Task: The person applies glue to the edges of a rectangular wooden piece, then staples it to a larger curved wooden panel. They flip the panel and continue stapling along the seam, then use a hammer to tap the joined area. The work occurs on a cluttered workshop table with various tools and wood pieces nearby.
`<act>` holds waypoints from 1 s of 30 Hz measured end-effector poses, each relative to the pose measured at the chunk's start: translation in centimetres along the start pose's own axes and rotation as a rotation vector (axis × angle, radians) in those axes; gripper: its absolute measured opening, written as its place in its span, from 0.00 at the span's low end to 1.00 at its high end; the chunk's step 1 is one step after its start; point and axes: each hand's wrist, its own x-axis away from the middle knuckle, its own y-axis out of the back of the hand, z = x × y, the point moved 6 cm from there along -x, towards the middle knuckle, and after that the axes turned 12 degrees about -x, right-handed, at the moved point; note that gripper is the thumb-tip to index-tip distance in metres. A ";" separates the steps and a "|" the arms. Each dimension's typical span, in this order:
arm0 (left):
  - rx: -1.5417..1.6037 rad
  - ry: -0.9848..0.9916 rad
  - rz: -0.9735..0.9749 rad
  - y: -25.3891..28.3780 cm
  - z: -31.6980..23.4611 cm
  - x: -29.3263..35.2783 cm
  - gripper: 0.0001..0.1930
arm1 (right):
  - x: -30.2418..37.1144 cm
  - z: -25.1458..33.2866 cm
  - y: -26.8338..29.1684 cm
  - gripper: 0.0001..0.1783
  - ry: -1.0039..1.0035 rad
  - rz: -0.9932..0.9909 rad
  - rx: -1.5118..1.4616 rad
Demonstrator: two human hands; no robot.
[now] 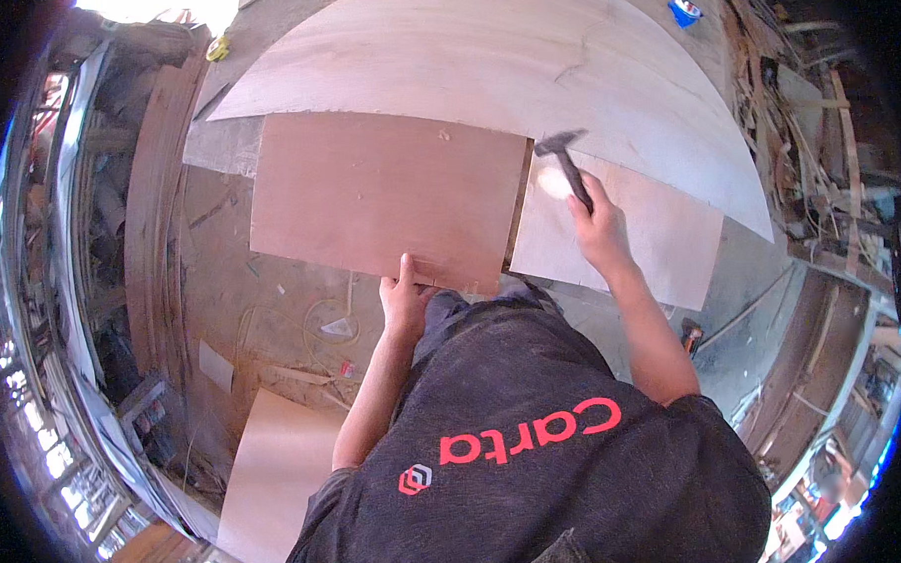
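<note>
In my right hand [600, 224] is a hammer [574, 176], gripped by its dark handle. Its head hangs above a pale plywood piece [647, 237], close to a narrow dark gap. Across that gap, on the left, lies a reddish-brown plywood panel [383, 190]. My left hand [404, 305] grips this panel's near edge, one digit on the top face and the other fingers partly hidden at the edge. Both pieces border or overlap a large pale sheet [433, 59] with a curved far edge. A bright white patch beside the hammer handle is too washed out to identify.
A blue tape measure [684, 13] sits at the far right, a yellow one [217, 48] at the far left. Long boards [154, 222] are stacked on the left, wood scraps [797, 111] piled on the right. Another plywood sheet [269, 476] lies lower left; a yellowish cord [308, 321] crosses the floor.
</note>
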 end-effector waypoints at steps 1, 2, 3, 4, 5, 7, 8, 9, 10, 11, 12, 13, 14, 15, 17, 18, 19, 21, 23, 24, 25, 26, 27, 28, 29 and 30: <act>0.008 0.018 0.061 0.6 -0.2 -0.1 0.26 | -0.6 1.3 -1.0 0.23 0.027 -0.016 0.053; -0.082 0.082 0.125 1.6 -0.1 0.0 0.27 | -0.9 1.8 -1.9 0.24 0.007 -0.037 0.107; -0.178 0.142 0.188 2.9 -0.5 0.2 0.27 | -1.2 2.4 -2.5 0.24 -0.015 -0.061 0.156; -0.273 0.200 0.254 3.9 -1.0 0.5 0.28 | -1.4 2.7 -3.2 0.25 -0.036 -0.086 0.207; -0.444 0.160 0.232 5.3 -2.0 0.8 0.27 | -1.3 3.3 -3.6 0.26 -0.008 -0.117 0.212; -0.670 0.044 0.284 8.0 -4.4 1.1 0.25 | -0.8 4.4 -4.7 0.26 0.053 -0.205 0.213; -0.781 -0.017 0.311 9.3 -5.8 1.2 0.24 | -0.3 4.9 -5.3 0.27 0.081 -0.248 0.215; -0.850 -0.111 0.304 10.1 -7.5 1.2 0.23 | -0.2 4.3 -6.4 0.27 0.050 -0.253 0.264; -0.914 -0.206 0.299 10.8 -9.1 1.1 0.23 | 0.0 3.3 -7.6 0.27 0.016 -0.259 0.315; -1.020 -0.350 0.309 11.2 -11.1 0.5 0.21 | 0.3 2.4 -8.2 0.27 -0.020 -0.264 0.364; -1.093 -0.466 0.255 11.4 -13.1 0.0 0.18 | 0.5 2.7 -8.4 0.27 -0.043 -0.279 0.375; -1.114 -0.617 0.209 11.3 -15.1 -0.5 0.17 | 0.6 3.2 -8.5 0.27 -0.062 -0.295 0.380; -1.129 -0.768 0.160 11.0 -17.1 -1.0 0.17 | 0.6 3.5 -8.5 0.27 -0.082 -0.312 0.384; -1.229 -0.887 0.100 10.6 -19.4 -1.4 0.19 | 0.6 3.7 -8.3 0.27 -0.085 -0.304 0.389; -1.398 -1.083 -0.001 9.9 -22.9 -2.7 0.27 | 0.2 3.5 -7.8 0.27 -0.090 -0.290 0.387; -1.462 -1.157 -0.040 9.4 -24.0 -3.7 0.31 | 0.1 4.0 -7.6 0.27 -0.082 -0.331 0.346; -1.528 -1.219 -0.088 9.0 -24.9 -4.2 0.36 | 0.0 4.7 -7.6 0.27 -0.072 -0.360 0.302; -1.718 -1.195 -0.076 7.9 -25.6 -6.0 0.43 | 0.0 7.3 -7.5 0.27 0.008 -0.466 0.251; -1.846 -1.136 -0.037 7.1 -25.7 -7.1 0.48 | -0.2 7.2 -8.1 0.26 0.056 -0.532 0.267; -1.881 -1.100 0.006 6.4 -25.5 -7.2 0.50 | -0.1 6.7 -8.5 0.26 0.073 -0.573 0.275; -1.913 -1.062 0.043 5.9 -25.3 -7.2 0.51 | -0.4 6.2 -9.5 0.26 0.164 -0.502 0.389; -1.891 -1.044 0.048 5.7 -25.1 -7.3 0.52 | -0.5 4.6 -9.7 0.26 0.047 -0.460 0.427; -1.871 -1.018 0.046 5.7 -24.6 -7.4 0.54 | -0.7 4.4 -10.2 0.26 -0.066 -0.408 0.461; -1.849 -0.991 0.044 5.9 -24.4 -7.6 0.55 | -0.9 4.3 -10.5 0.27 -0.179 -0.355 0.494; -1.847 -0.983 0.056 5.9 -24.5 -7.9 0.55 | -1.2 4.7 -10.4 0.27 -0.172 -0.339 0.467; -1.844 -0.972 0.072 5.8 -24.8 -7.9 0.56 | -1.3 5.1 -10.1 0.27 -0.168 -0.320 0.443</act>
